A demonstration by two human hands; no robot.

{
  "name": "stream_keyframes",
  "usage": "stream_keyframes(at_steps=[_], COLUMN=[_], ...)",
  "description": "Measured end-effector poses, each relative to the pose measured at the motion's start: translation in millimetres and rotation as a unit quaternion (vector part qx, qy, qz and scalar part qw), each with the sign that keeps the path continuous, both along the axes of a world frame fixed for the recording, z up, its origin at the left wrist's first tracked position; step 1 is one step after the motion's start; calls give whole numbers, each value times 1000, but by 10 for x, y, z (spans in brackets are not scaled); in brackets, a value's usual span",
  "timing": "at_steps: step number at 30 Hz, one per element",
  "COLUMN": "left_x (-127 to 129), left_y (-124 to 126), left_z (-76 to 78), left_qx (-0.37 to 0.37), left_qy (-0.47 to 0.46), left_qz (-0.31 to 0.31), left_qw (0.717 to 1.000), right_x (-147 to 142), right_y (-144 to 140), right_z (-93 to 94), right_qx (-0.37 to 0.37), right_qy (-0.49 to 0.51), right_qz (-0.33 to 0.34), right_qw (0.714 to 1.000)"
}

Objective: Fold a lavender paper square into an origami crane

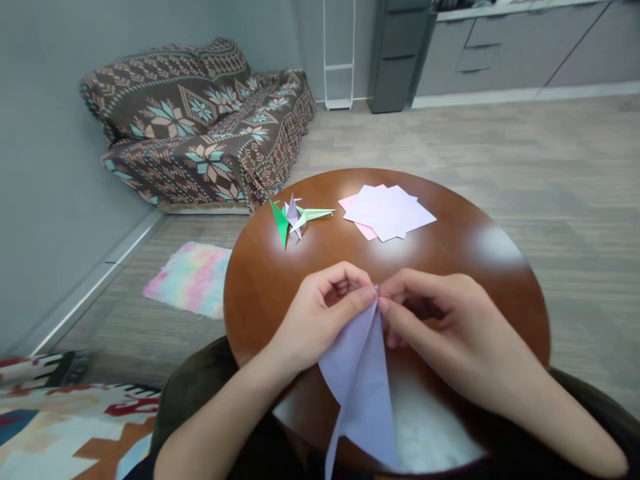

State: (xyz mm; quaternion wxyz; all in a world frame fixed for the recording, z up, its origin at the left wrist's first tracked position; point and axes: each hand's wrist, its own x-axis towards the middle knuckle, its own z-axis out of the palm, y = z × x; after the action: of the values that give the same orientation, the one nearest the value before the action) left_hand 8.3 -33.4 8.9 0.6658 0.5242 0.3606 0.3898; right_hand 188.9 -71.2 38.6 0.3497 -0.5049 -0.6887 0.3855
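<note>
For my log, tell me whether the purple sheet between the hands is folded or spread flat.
Folded: the purple sheet has overlapping flaps narrowing to a tip between left hand and right hand.

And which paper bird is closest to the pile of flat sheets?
The pale green one: its long, thin point reaches toward the flat sheets. The bright green bird and the lilac bird sit farther away.
</note>
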Motion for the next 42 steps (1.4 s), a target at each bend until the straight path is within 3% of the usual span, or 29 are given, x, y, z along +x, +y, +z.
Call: stream_keyframes(at_steps=[3,6,12,17,22,27,36,39,42], left_x=[-48,-76,-92,-86,-68,-58,-45,-24,-10], left_y=[14,18,32,16,-28,-69,-68,-70,-74], left_z=[-62,-91,-37,-25,-29,15,-68,-78,-38], left_qx=[-84,-106,-57,-1,-54,-104,-99,-93,-83], left_qy=[-12,-9,47,63,46,67,-17,-78,-80], left_qz=[-100,-151,-170,-130,-154,-114,-209,-216,-212], left_qw=[991,983,983,990,986,986,973,969,970], right_x=[7,34,78,87,51,10,-31,-17,-15], right_y=[72,108,139,168,150,118,152,136,103], right_z=[-65,-109,-166,-197,-164,-150,-213,-211,-207], right_qx=[-36,-43,-138,-127,-73,-60,-95,-141,-157], right_qy=[67,81,151,156,124,95,207,255,279], right_qz=[-33,-58,-50,-61,-65,-75,-40,16,12], right_qw=[997,994,978,978,987,991,973,957,947])
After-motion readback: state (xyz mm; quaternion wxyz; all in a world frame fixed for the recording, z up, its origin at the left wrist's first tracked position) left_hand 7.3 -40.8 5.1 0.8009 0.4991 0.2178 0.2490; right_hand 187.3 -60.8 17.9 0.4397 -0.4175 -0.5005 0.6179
